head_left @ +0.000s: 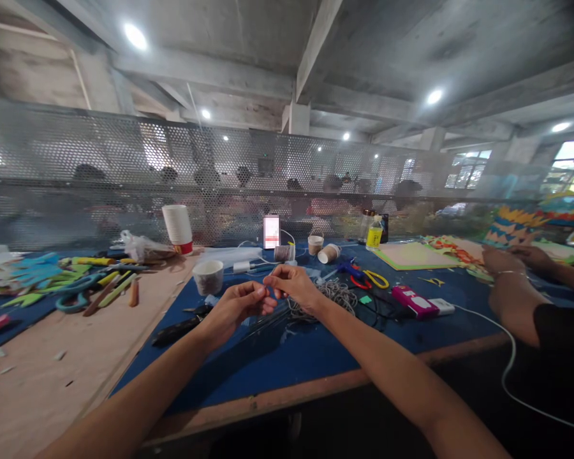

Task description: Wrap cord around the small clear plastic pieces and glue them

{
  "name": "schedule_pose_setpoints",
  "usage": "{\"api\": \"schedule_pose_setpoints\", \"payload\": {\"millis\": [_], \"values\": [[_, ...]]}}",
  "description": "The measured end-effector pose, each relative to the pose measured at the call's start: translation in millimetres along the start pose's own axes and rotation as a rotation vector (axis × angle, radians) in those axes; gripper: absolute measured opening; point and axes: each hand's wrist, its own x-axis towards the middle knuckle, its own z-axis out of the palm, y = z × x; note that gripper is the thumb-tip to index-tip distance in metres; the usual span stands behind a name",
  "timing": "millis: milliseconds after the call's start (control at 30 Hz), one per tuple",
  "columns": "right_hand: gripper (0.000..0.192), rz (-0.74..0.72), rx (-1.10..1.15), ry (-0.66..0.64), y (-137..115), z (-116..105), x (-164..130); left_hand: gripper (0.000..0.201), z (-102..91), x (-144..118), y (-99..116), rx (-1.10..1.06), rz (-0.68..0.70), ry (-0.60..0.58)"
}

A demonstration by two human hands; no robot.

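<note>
Hands meet over the blue cloth-covered worktable [316, 354], the left hand [236, 307] and the right hand [294, 287] almost touching at the fingertips, both with fingers curled in and pinched together on something too thin to make out, perhaps a strand, I cannot tell. Just beyond the right hand lies a tangled heap of grey cord [337, 294], partly under the wrist. A white paper cup [208, 276] stands near the left hand, and a black-handled tool [176, 331] lies on the cloth below that wrist. Further back, a lit phone screen [271, 231] stands upright, with a small spool of thread [284, 253] beside it and a tipped paper cup [328, 254] near that. Scissors with yellow and red handles [369, 279] rest to the right, next to a pink power bank [415, 301] with a white cable. At the far right, another person's forearm [511, 294] rests on the table.
</note>
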Motion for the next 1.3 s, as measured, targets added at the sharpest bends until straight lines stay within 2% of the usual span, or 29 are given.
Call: {"api": "schedule_pose_setpoints", "payload": {"millis": [100,267,567,767,900,1033,1200,1300], "values": [[0.041,-0.013,-0.02,0.024,-0.9,0.7,0.1,0.022,1.0,1.0,0.5,0.009,-0.003,0.001],[0.04,-0.016,-0.048,0.02,-0.8,2.4,0.2,0.024,0.5,4.8,-2.1,0.147,0.071,0.178],[0.043,0.013,-0.045,0.01,-2.5,1.3,-1.0,0.026,-0.8,0.6,0.1,0.051,-0.033,-0.004],[0.042,-0.012,-0.05,0.052,2.8,0.6,1.8,0.026,1.1,6.5,-1.8,0.2,0.064,0.181],[0.043,0.001,-0.036,0.04,0.3,0.6,0.8,0.025,-0.9,4.1,-2.6,0.121,0.053,0.097],[0.043,-0.006,-0.036,0.045,-2.3,0.5,-0.4,0.025,-1.3,2.9,-3.8,-0.01,-0.021,0.03],[0.042,-0.018,-0.073,0.059,-3.4,1.9,-0.3,0.024,-0.5,4.5,-3.6,0.117,0.055,0.135],[0.043,0.001,-0.08,0.041,-5.9,3.4,-1.2,0.024,-2.6,4.3,-3.9,0.121,0.036,0.113]]}}
